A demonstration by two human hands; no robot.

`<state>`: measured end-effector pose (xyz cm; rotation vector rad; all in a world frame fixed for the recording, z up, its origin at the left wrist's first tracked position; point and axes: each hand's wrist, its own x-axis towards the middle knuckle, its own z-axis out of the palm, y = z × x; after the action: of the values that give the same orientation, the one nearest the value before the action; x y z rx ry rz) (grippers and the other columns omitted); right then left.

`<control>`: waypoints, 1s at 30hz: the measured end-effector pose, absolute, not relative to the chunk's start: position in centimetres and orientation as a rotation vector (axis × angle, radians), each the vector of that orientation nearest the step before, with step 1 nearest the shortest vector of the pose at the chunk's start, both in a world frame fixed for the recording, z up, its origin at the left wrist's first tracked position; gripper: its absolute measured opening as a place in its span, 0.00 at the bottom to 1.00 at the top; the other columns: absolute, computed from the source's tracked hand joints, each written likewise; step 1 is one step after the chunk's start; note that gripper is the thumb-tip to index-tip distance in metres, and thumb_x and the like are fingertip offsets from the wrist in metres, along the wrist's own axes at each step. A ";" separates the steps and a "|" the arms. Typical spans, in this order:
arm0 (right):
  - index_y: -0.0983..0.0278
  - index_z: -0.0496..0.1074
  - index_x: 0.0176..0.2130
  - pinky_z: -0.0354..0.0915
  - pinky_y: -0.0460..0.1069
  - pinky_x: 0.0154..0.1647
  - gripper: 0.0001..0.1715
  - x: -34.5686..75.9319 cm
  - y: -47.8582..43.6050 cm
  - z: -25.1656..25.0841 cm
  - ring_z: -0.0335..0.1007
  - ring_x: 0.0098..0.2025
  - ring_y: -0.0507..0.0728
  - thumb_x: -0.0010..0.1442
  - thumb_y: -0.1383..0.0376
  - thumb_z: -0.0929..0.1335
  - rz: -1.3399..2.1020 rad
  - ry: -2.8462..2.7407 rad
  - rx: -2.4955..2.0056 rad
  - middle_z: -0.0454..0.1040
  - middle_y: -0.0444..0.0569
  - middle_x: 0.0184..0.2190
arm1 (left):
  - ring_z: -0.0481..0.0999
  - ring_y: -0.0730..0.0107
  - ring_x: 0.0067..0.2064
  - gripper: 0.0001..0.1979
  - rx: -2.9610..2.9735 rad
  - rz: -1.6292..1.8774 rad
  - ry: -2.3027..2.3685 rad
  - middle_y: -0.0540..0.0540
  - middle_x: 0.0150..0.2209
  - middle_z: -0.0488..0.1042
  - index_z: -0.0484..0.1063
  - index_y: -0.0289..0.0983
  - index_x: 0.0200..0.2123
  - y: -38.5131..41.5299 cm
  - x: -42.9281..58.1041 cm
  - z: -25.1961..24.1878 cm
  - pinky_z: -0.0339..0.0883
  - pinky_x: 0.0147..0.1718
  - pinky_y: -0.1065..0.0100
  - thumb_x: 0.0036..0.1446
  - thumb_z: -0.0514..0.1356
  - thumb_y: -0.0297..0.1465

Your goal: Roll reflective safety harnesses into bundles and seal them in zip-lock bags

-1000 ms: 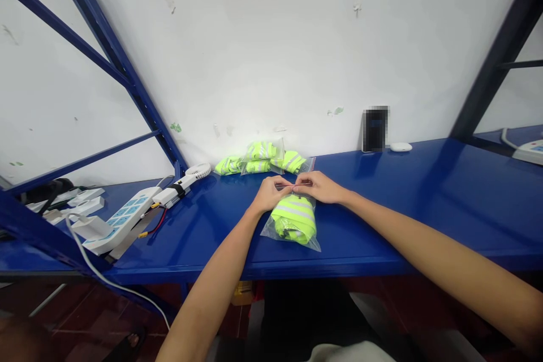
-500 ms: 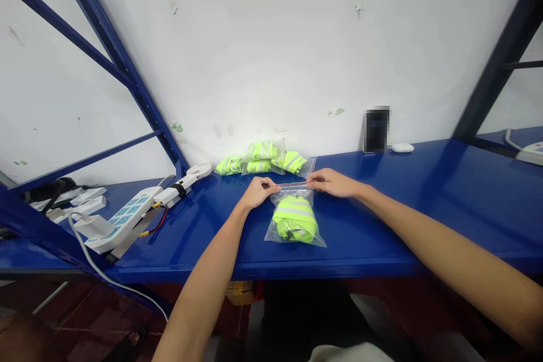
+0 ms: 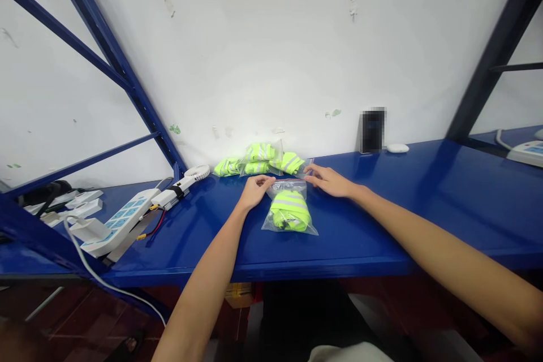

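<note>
A clear zip bag (image 3: 289,212) holding a folded neon-yellow reflective vest lies flat on the blue shelf (image 3: 382,226), its sealed top edge pointing to the wall. My left hand (image 3: 254,189) is curled, with thumb and fingers pinching the bag's top left corner. My right hand (image 3: 328,180) lies low with its fingers stretched out, the tips at the bag's top right corner. Just behind the bag is a pile of similar bagged yellow vests (image 3: 261,159) against the wall.
At the left lie a white power strip (image 3: 121,220) with cable, a small white fan (image 3: 186,178) and white adapters (image 3: 80,201). A dark blurred object (image 3: 372,130) and a white puck (image 3: 397,148) stand by the wall. Blue rack struts (image 3: 127,76) rise at the left.
My hands slid apart along the bag's top edge, from touching at the middle to the two corners. The bag now lies a little farther from me, and my right fingers have flattened.
</note>
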<state>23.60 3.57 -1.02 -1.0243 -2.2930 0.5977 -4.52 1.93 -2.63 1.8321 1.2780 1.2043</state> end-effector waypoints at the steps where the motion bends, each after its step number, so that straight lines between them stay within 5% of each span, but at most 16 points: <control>1: 0.62 0.66 0.53 0.61 0.52 0.37 0.25 23.4 3.6 -1.2 0.70 0.33 0.58 0.65 0.50 0.60 0.586 -2.294 -1.029 0.75 0.49 0.31 | 0.73 0.68 0.32 0.22 1.836 1.238 1.285 0.46 0.30 0.77 0.78 0.33 0.37 2.1 -4.5 -2.7 0.64 0.33 0.70 0.54 0.60 0.47; 8: 0.58 0.70 0.54 0.63 0.55 0.46 0.23 23.0 3.8 -1.9 0.68 0.48 0.63 0.65 0.53 0.61 0.464 -2.305 -1.051 0.74 0.53 0.48 | 0.72 0.68 0.29 0.18 1.928 1.325 1.395 0.47 0.28 0.76 0.77 0.34 0.37 2.6 -4.7 -3.0 0.63 0.30 0.71 0.57 0.56 0.42; 13: 0.57 0.71 0.55 0.64 0.54 0.43 0.23 22.6 3.2 -1.4 0.70 0.43 0.60 0.62 0.57 0.64 0.512 -2.328 -0.967 0.73 0.52 0.52 | 0.73 0.67 0.32 0.17 1.917 1.275 1.367 0.45 0.32 0.77 0.76 0.34 0.38 2.1 -4.4 -2.8 0.63 0.31 0.71 0.57 0.56 0.41; 21: 0.65 0.76 0.47 0.63 0.48 0.32 0.23 22.2 2.1 -0.6 0.70 0.29 0.55 0.57 0.54 0.68 0.816 -2.313 -0.835 0.78 0.49 0.29 | 0.70 0.73 0.26 0.19 1.885 1.079 1.218 0.50 0.28 0.72 0.72 0.34 0.46 1.6 -4.0 -2.5 0.62 0.28 0.72 0.48 0.58 0.28; 24: 0.66 0.76 0.45 0.63 0.48 0.30 0.25 21.7 1.7 -0.5 0.70 0.24 0.55 0.62 0.51 0.62 0.871 -2.224 -0.919 0.76 0.47 0.22 | 0.71 0.73 0.27 0.19 1.875 1.047 1.217 0.48 0.30 0.74 0.72 0.34 0.46 1.7 -3.9 -2.6 0.63 0.29 0.71 0.49 0.61 0.31; 30: 0.65 0.72 0.21 0.59 0.48 0.25 0.30 21.2 0.5 0.6 0.58 0.15 0.51 0.60 0.46 0.63 1.040 -2.414 -0.982 0.65 0.43 0.10 | 0.72 0.69 0.28 0.19 1.943 0.982 1.261 0.45 0.30 0.76 0.74 0.33 0.43 1.5 -3.7 -2.4 0.64 0.29 0.69 0.52 0.62 0.41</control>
<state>21.15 0.48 0.61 -0.9817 -2.4145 1.0398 -3.68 1.54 -2.35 1.9429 1.2610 0.9816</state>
